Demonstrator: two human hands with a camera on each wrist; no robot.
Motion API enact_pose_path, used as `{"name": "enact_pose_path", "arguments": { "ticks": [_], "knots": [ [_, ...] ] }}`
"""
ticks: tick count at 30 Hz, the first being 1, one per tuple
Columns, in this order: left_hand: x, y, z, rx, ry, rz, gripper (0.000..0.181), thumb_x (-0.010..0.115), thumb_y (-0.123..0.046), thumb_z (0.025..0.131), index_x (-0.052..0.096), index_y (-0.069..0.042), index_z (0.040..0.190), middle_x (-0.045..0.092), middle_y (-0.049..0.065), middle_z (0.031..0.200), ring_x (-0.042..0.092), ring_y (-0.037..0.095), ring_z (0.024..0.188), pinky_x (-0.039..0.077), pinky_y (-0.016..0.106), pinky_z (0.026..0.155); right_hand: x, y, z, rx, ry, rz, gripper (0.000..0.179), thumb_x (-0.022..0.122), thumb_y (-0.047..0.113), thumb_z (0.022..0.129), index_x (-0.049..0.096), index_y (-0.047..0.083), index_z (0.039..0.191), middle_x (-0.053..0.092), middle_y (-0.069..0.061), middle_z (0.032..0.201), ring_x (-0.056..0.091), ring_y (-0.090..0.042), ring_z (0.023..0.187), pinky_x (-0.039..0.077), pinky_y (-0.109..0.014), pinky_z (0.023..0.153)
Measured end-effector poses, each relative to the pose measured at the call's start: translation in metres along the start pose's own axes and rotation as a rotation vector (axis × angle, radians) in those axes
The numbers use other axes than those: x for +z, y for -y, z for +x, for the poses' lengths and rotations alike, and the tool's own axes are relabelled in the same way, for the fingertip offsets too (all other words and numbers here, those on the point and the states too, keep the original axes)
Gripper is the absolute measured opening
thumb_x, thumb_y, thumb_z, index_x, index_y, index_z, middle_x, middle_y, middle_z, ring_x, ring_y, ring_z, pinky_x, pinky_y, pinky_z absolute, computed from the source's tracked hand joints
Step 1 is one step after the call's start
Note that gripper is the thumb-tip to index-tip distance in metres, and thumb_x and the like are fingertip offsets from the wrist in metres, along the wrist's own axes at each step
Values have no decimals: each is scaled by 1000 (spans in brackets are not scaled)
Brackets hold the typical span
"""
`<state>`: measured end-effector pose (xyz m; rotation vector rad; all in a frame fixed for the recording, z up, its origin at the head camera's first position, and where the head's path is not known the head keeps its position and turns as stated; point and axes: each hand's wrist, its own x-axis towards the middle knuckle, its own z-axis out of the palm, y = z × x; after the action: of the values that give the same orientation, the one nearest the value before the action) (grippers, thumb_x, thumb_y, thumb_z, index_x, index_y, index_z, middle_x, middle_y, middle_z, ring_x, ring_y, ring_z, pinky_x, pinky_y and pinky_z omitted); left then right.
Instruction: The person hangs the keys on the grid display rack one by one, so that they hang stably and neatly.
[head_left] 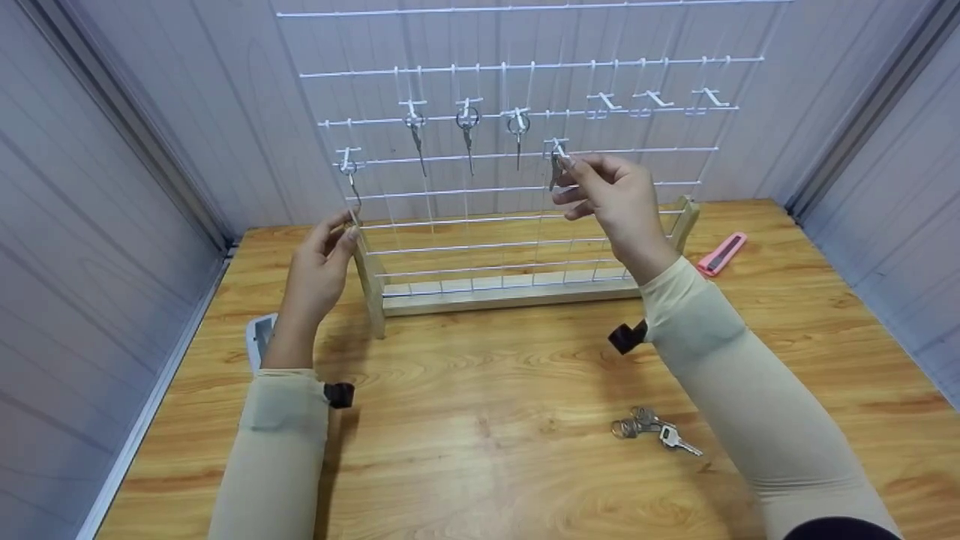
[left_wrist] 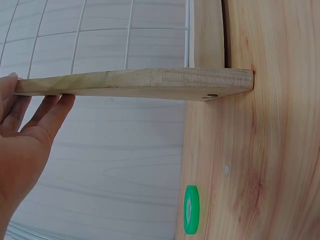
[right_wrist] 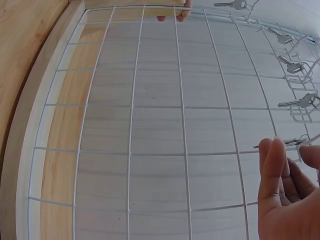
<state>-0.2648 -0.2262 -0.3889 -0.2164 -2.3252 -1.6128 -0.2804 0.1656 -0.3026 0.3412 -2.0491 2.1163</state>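
Note:
A white wire grid rack (head_left: 465,225) stands on wooden end pieces, with keys on rings hanging from several of its hooks. My left hand (head_left: 319,262) grips the upper part of the left wooden end piece (left_wrist: 150,82), thumb on one side and fingers on the other. Just above it, one key (head_left: 354,187) hangs from the leftmost hook. My right hand (head_left: 615,202) is at a lower hook (head_left: 557,145), its thumb and fingers pinching a key (head_left: 555,174) by its ring end. In the right wrist view, the fingertips partly cover that key (right_wrist: 295,142).
Several loose keys (head_left: 645,424) lie on the wooden table (head_left: 465,465), near the right forearm. A pink cutter (head_left: 722,253) lies right of the rack. A grey tray-like object (head_left: 259,341) sits by the left wrist; a green round object (left_wrist: 191,210) shows in the left wrist view.

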Motion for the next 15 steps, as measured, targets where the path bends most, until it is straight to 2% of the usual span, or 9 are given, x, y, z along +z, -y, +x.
{"name": "enact_pose_path", "arguments": {
  "ticks": [8,15],
  "knots": [
    [0,-1,-1,-18,14,1,45,55,-25,113,56,-9,154,55,13,159,49,33,153,45,46,129,-7,3,-13,-23,35,-95,28,70,30,106,75,8,121,78,-4,106,79,-16,89,68,-26,71],
    [0,0,0,-11,15,5,44,55,-24,113,55,-7,154,55,14,159,49,33,153,45,46,129,-10,14,-30,-19,75,-177,34,69,31,106,71,8,131,75,-3,114,75,-18,101,68,-26,82]
  ]
}}
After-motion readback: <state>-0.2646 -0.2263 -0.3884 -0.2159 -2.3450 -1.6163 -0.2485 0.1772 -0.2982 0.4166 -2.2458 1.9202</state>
